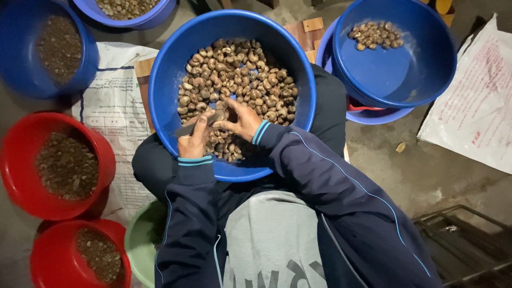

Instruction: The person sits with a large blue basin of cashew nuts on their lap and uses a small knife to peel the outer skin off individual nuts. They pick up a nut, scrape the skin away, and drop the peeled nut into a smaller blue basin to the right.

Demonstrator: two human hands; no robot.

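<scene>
A large blue basin (165, 80) is seen resting on the lap of a seated person, partly filled with brown, curved nuts (240, 80). Both hands are held over the near part of the nut pile, just inside the near rim.

The left hand (193, 140) is closed around the handle of a small knife (200, 124); the thumb is laid along the top and the grey blade is directed towards the left wall of the basin. The right hand (242, 120) is seen just beside it, the two hands almost touching. Its fingers are drawn together as in a pinch at a point next to the knife handle. A single nut appears to be held there, but it cannot be told apart from the pile underneath. The loose nuts lie directly below and beyond both hands, heaped towards the far side.

Noted around the basin: a second blue basin (421, 64) at upper right with a few nuts on its floor; two red bowls (21, 176) at left with dark brown fragments; a further blue bowl (10, 53) at upper left with similar contents; a pale green bowl (136, 245) beside the left sleeve.
</scene>
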